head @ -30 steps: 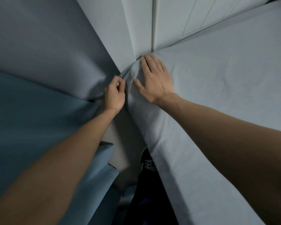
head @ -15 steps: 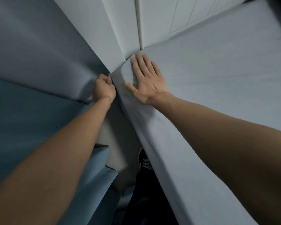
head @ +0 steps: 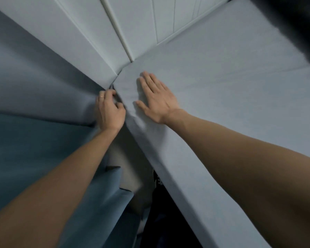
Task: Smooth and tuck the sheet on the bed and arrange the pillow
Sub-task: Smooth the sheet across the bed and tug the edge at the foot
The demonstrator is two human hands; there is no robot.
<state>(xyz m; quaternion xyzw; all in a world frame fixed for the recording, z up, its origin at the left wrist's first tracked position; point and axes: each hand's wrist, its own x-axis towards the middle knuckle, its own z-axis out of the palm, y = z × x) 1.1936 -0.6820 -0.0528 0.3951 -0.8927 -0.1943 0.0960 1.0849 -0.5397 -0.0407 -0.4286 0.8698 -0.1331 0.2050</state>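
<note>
A pale grey-blue sheet [head: 222, 90] covers the mattress, which fills the right half of the view. My right hand [head: 157, 99] lies flat and open on the sheet near the bed's top-left corner, fingers pointing toward the headboard. My left hand [head: 110, 110] is curled at that corner's side edge, its fingers pinching the sheet's fabric against the mattress side. Small creases run between the two hands. No pillow is visible.
A white panelled headboard [head: 132, 27] stands behind the corner. A blue-grey curtain [head: 34, 140] hangs close on the left, leaving a narrow gap beside the bed. My dark shoe [head: 157, 179] shows on the floor in that gap.
My right hand slid away from the corner onto the flat top of the sheet. My left hand stayed at the corner's side edge, still gripping fabric. The camera shifted slightly.
</note>
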